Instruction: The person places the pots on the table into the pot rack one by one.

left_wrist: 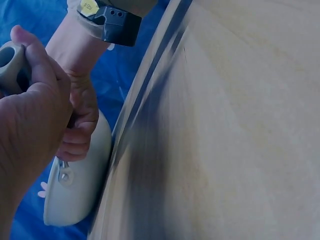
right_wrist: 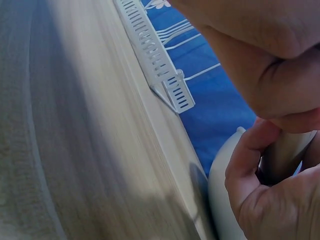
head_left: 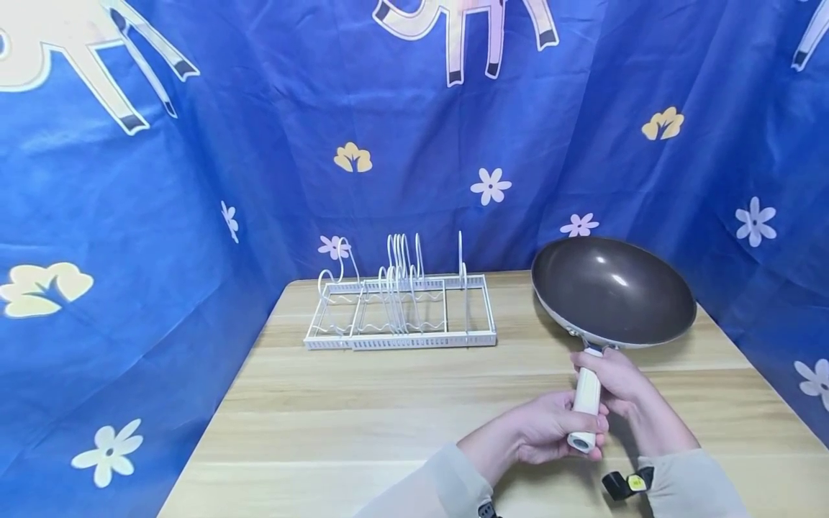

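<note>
A white wire rack (head_left: 424, 341) stands left of a left hand (head_left: 549, 426) wrapped around a pale handle's (head_left: 587, 392) butt; a right hand (head_left: 618, 381) grips nearer the dark-lined pan (head_left: 615, 288), at the table's (head_left: 324, 432) far right. Rigid, probably bowl-heavy, it should handle best two-handed, by that smooth grip.

- A white wire rack (head_left: 424, 340) stands on the tabletop near its far edge, against the cloth; its upright hoops (head_left: 391, 252) bunch around the middle, with others at either end.
- A pale wooden table (head_left: 363, 403) with streaky grain (one dark shadow falls across it in the left wrist view).
- A blue cloth (head_left: 414, 144) hangs behind and on both sides, creased.
- White flowers (head_left: 490, 186) and yellow blossoms (head_left: 350, 154) are scattered over it.
- Pale printed animals (head_left: 78, 25) are cut off by the top edge.
</note>
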### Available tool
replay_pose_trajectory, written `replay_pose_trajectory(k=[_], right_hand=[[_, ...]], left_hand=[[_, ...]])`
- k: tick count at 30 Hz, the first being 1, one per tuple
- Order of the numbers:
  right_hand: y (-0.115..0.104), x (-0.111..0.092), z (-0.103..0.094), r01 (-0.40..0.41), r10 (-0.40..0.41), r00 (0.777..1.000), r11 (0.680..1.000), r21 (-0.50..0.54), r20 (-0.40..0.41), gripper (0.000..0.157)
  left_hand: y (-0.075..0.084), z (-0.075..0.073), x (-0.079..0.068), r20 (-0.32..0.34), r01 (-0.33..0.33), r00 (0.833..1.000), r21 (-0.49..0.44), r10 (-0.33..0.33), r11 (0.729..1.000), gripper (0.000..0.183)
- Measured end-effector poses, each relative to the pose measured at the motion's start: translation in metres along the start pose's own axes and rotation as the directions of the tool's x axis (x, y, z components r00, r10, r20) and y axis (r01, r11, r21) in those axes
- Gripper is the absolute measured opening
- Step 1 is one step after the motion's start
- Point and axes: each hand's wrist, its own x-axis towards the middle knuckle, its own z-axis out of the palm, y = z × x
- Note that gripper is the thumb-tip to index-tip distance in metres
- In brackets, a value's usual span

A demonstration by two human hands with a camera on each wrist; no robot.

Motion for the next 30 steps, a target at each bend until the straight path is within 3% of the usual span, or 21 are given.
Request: replay_pose_trajectory(k=[5, 13, 21, 30], right_hand=[[0.004, 0.0, 0.005, 0.012, -0.012, 0.999, 1.0, 0.015, 0.034, 0.012], [-0.002, -0.002, 0.011, 0.048, -0.047, 0.999, 0.999, -0.015, 0.012, 0.011], [-0.011, -0.007, 0.016, 0.059, -0.058, 0.998, 0.995, -0.086, 0.013, 0.024], [-0.018, -0.009, 0.022, 0.099, -0.09, 0.989, 0.992, -0.081, 0.115, 0.008]], left_hand=[[-0.004, -0.001, -0.008, 0.001, -0.011, 1.0, 0.011, 0.011, 1.0, 0.022], [0.001, -0.003, -0.017, -0.023, -0.002, 1.0, 0.026, 0.003, 1.0, 0.026], [0.004, -0.003, -0.025, -0.019, -0.031, 0.999, 0.132, 0.034, 0.991, 0.029], [0.006, -0.004, -0.037, -0.046, -0.062, 0.996, 0.257, 0.076, 0.964, 0.031]])
